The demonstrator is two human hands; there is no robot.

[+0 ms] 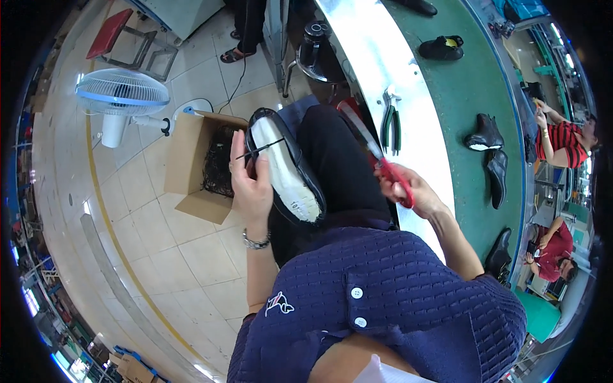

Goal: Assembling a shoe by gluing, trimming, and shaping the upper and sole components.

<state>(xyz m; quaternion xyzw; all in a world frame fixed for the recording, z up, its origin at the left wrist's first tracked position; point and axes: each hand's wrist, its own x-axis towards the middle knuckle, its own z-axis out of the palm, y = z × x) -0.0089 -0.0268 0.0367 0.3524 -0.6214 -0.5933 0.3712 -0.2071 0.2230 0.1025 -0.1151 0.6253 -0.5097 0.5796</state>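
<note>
My left hand [251, 185] is closed on a black shoe [284, 167], which is turned with its pale underside up above my lap. A thin black strip [260, 149] crosses that underside and sticks out past my fingers on the left. On the right, my right hand [418, 195] grips a pair of scissors [402, 185] by the red handles. Their blades point up and away, apart from the shoe, and I cannot tell how far they are spread. Green-handled pincers [391, 124] lie on the white bench top beyond the scissors.
An open cardboard box [185, 156] holding black scraps stands left of my knees, near a fan [121, 96]. Several black shoes, one of them nearby [484, 133], rest on the green conveyor [453, 102] at the right. Two people work across it; another person's legs [249, 29] show ahead.
</note>
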